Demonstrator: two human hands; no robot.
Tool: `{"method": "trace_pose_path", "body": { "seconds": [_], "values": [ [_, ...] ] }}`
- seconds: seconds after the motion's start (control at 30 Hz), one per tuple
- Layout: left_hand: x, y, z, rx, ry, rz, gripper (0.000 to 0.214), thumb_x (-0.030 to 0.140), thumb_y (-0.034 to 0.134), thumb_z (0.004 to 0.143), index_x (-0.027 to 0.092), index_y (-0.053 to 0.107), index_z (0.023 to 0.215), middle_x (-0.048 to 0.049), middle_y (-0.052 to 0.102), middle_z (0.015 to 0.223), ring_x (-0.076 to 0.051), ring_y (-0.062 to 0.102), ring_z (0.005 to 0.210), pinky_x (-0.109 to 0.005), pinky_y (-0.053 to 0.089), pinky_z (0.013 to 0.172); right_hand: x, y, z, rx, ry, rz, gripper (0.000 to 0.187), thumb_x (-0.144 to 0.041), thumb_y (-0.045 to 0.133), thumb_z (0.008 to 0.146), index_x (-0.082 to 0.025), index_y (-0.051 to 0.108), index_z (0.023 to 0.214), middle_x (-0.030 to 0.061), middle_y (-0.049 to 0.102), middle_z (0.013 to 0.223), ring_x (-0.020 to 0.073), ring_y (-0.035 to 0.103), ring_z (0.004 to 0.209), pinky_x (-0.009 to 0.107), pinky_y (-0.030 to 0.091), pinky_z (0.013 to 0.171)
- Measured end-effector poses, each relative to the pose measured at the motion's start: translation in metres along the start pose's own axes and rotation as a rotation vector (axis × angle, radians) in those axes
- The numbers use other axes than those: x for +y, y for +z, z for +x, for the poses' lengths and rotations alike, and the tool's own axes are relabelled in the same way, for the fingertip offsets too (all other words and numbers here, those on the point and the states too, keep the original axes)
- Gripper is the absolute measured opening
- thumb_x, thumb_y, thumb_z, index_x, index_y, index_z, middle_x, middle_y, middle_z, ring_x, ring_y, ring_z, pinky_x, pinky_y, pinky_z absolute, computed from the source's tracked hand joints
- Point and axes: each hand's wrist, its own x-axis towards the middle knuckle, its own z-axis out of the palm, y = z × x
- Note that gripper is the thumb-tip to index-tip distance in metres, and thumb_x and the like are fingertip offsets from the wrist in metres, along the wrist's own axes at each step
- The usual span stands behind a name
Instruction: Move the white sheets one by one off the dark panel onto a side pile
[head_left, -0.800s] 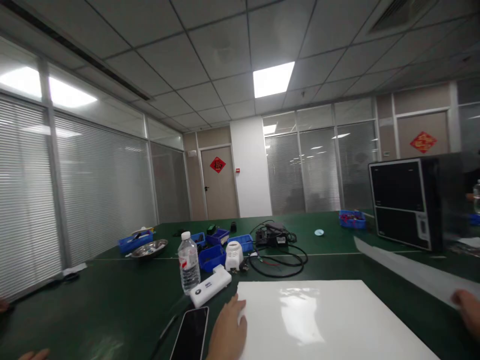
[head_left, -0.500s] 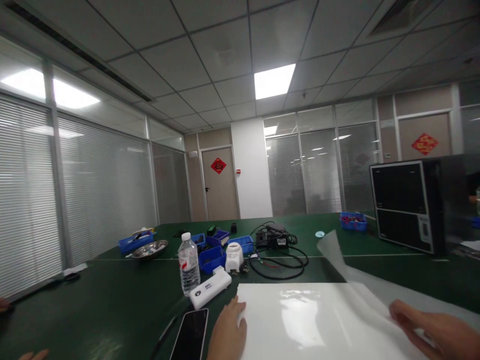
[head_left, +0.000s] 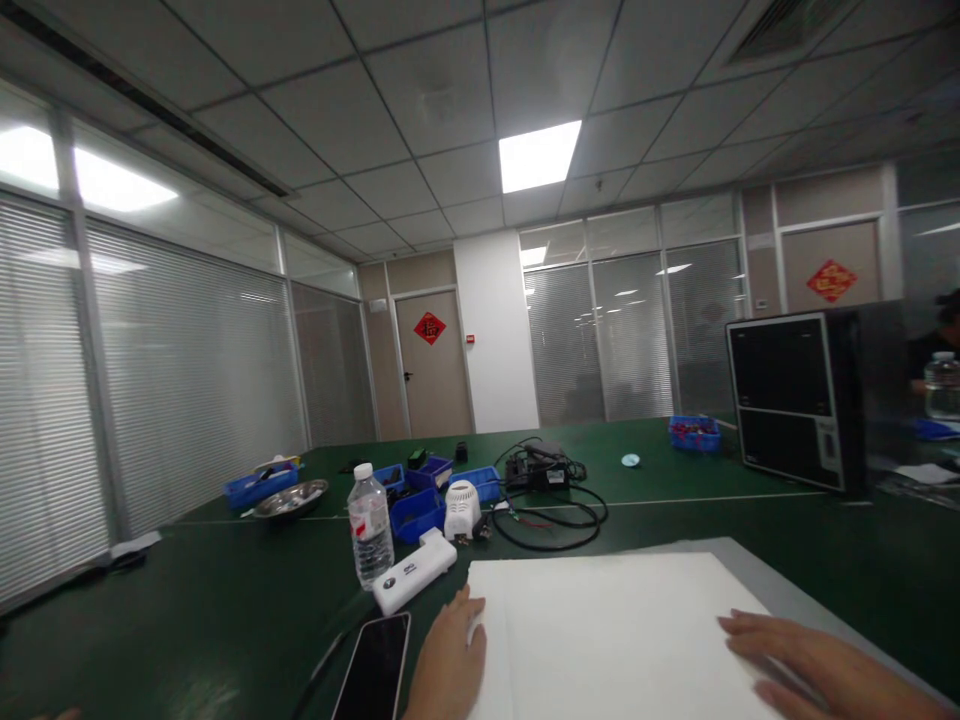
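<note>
A large matte white sheet (head_left: 600,610) lies in front of me on the green table, with a faint vertical line near its left side. My left hand (head_left: 450,650) rests along the sheet's left edge, thumb apart from the fingers, which are stretched forward. My right hand (head_left: 802,650) lies over the sheet's right part with its fingers extended and spread, holding nothing. A greyish translucent sheet (head_left: 772,580) sticks out past the white sheet's right and far edges. Left of my left hand lies a dark-screened phone (head_left: 373,665).
Beyond the phone are a white handheld device (head_left: 415,573) and a water bottle (head_left: 370,530). Blue bins (head_left: 418,515), a white rounded device (head_left: 462,510) and a black cable (head_left: 555,546) lie farther back. A black computer case (head_left: 787,400) stands at right; a metal dish (head_left: 291,499) sits left.
The glossy white surface now looks matte. The translucent sheet that stood curled up at the right lies flat. My right hand has moved left and opened flat over the white sheet.
</note>
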Motion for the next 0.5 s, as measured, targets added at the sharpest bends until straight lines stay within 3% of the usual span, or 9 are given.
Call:
{"method": "trace_pose_path", "body": {
  "seconds": [0.2, 0.3, 0.4, 0.5],
  "values": [
    [0.0, 0.001, 0.0, 0.01, -0.005, -0.023, 0.052, 0.039, 0.042, 0.093, 0.014, 0.064, 0.133, -0.0114, 0.054, 0.153, -0.022, 0.046, 0.145, -0.035, 0.029, 0.125, -0.02, 0.004, -0.008, -0.108, -0.125, -0.049, 0.053, -0.059, 0.058, 0.092, -0.045, 0.054, 0.142, -0.0068, 0.042, 0.157, 0.0329, 0.036, 0.146, 0.053, 0.022, 0.126],
    [0.001, 0.001, 0.001, 0.002, -0.025, -0.012, 0.052, 0.034, 0.048, 0.09, 0.014, 0.063, 0.135, -0.0115, 0.051, 0.156, -0.023, 0.045, 0.146, -0.037, 0.026, 0.126, -0.031, 0.004, -0.01, -0.189, -0.156, -0.088, 0.052, -0.058, 0.052, 0.096, -0.047, 0.046, 0.147, -0.0077, 0.036, 0.16, 0.0307, 0.033, 0.148, 0.052, 0.023, 0.126],
    [0.001, 0.001, 0.003, -0.008, -0.043, 0.0, 0.054, 0.021, 0.048, 0.087, 0.013, 0.06, 0.138, -0.0112, 0.048, 0.158, -0.021, 0.043, 0.148, -0.036, 0.024, 0.127, -0.035, 0.0, -0.008, -0.119, -0.119, -0.1, 0.053, -0.061, 0.051, 0.096, -0.046, 0.048, 0.147, -0.0064, 0.039, 0.159, 0.0295, 0.036, 0.147, 0.05, 0.024, 0.126],
    [-0.002, 0.002, 0.004, -0.013, -0.053, 0.0, 0.056, 0.013, 0.044, 0.085, 0.013, 0.06, 0.138, -0.009, 0.047, 0.159, -0.019, 0.042, 0.148, -0.033, 0.022, 0.127, -0.029, -0.008, -0.002, 0.055, -0.007, -0.093, 0.054, -0.068, 0.055, 0.09, -0.044, 0.059, 0.138, -0.0054, 0.048, 0.153, 0.0301, 0.04, 0.144, 0.052, 0.021, 0.127]
  ]
}}
